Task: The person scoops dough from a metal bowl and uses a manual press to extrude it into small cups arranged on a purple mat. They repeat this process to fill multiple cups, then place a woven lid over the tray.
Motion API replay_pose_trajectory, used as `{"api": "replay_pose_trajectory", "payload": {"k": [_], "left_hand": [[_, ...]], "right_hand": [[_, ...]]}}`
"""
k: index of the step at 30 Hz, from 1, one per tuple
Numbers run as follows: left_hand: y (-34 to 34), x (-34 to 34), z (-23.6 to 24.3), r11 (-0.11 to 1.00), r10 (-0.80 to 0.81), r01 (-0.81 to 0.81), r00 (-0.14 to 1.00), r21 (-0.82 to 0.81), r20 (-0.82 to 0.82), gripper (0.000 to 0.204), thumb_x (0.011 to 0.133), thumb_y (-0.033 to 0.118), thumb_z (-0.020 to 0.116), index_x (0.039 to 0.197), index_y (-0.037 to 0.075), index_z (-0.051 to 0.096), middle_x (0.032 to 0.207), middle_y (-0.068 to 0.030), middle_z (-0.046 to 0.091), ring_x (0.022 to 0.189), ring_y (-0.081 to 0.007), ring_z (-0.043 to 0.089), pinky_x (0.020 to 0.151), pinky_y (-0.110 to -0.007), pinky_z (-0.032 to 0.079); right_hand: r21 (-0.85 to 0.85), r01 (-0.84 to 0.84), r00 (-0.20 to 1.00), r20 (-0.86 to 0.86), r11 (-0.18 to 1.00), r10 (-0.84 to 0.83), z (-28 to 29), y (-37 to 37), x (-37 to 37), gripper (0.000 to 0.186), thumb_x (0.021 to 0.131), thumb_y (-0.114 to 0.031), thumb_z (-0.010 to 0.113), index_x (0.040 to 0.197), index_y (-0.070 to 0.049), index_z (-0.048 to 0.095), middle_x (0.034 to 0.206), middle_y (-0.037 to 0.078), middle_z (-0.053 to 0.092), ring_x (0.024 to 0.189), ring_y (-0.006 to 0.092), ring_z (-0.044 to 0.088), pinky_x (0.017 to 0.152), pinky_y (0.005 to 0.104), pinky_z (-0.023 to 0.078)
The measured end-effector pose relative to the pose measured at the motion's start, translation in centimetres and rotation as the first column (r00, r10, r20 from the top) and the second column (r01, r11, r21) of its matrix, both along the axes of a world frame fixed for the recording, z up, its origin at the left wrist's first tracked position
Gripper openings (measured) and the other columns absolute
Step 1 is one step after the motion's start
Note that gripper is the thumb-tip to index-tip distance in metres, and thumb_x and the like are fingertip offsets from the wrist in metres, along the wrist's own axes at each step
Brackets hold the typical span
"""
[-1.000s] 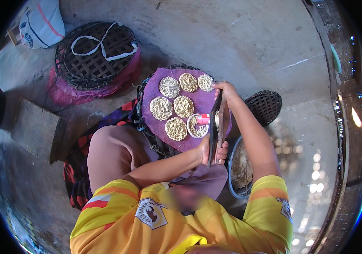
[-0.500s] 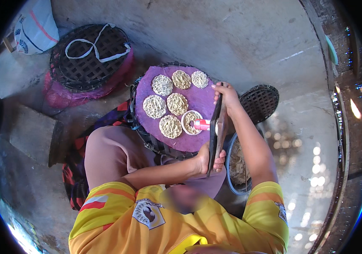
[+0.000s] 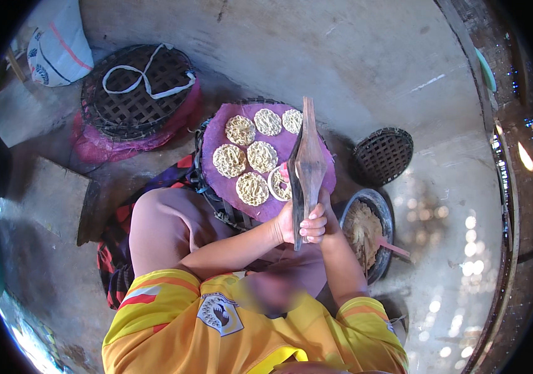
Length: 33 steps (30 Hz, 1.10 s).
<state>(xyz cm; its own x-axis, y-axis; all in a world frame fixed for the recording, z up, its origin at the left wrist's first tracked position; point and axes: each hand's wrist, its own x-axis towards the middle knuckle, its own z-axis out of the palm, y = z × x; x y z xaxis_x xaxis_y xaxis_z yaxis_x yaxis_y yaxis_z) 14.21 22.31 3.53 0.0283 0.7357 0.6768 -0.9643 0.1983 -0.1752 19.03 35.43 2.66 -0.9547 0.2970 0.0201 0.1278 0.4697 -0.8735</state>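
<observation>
Two bars (image 3: 310,167) sit clamped in my left hand (image 3: 285,223), probably for steadiness; whether my right hand (image 3: 329,218) beside it grips, I cannot tell.

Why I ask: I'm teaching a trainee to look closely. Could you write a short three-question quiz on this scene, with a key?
1. Count: how many coiled rounds can be seen on the purple cloth outside the white ring?
2. True or false: the left hand and right hand are both nearer the lower end of the wooden tool, as pictured, than its upper end.
3. Fill in: the basin holding a dough-like mass stands on the person's ____ side.

Key: 1. Six. 2. True. 3. Right.
</observation>
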Motion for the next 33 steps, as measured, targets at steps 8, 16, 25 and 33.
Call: {"api": "replay_pose_trajectory", "payload": {"k": [8, 16, 25, 33], "left_hand": [[-1.6, 2.3, 0.8, 0.987, -0.151, 0.130, 0.950, -0.094, -0.272, 0.055, 0.085, 0.058, 0.034, 0.071, 0.007, 0.047, 0.053, -0.0023, 0.039, 0.045, -0.0146, 0.039, 0.050, -0.029, 0.034], [-2.4, 5.7, -0.4, 0.935, -0.352, 0.338, 0.830, -0.111, -0.433, 0.069, 0.085, 0.065, 0.025, 0.073, 0.002, 0.050, 0.054, -0.0070, 0.047, 0.044, -0.0173, 0.046, 0.043, -0.029, 0.037], [-7.8, -1.2, 0.1, 0.894, -0.174, -0.143, 0.762, -0.424, -0.624, 0.076, 0.085, 0.069, 0.018, 0.062, 0.004, 0.050, 0.048, -0.0035, 0.046, 0.036, -0.0134, 0.046, 0.033, -0.026, 0.039], [-12.3, -1.4, 0.9, 0.603, -0.076, -0.697, 0.435, -0.389, -0.897, 0.059, 0.092, 0.052, 0.030, 0.079, 0.003, 0.059, 0.054, -0.0065, 0.053, 0.040, -0.0152, 0.053, 0.037, -0.027, 0.045]], "right_hand": [[0.712, 0.004, 0.997, -0.053, 0.702, 0.048, 1.4, -1.3, -0.3, 0.060, 0.080, -0.040, 0.059, 0.129, -0.008, 0.045, 0.132, 0.023, 0.036, 0.113, 0.0367, 0.040, 0.094, 0.0463, 0.036], [0.850, -0.006, 0.999, 0.023, 0.527, -0.025, -2.0, -3.5, 3.7, 0.064, 0.079, -0.049, 0.060, 0.127, -0.008, 0.048, 0.145, 0.020, 0.020, 0.131, 0.0476, 0.016, 0.105, 0.0550, 0.017], [-0.586, 0.185, 0.854, -0.301, 0.789, -0.424, 4.3, -1.0, 1.6, 0.076, 0.082, -0.066, 0.038, 0.119, -0.001, 0.047, 0.114, 0.011, 0.052, 0.105, 0.0220, 0.049, 0.096, 0.0364, 0.035], [-0.532, -0.002, 0.801, -0.508, 0.846, -0.318, 9.8, -6.2, -3.8, 0.074, 0.075, -0.077, 0.039, 0.099, -0.007, 0.047, 0.085, 0.002, 0.046, 0.072, 0.0127, 0.043, 0.066, 0.0259, 0.039]]}}
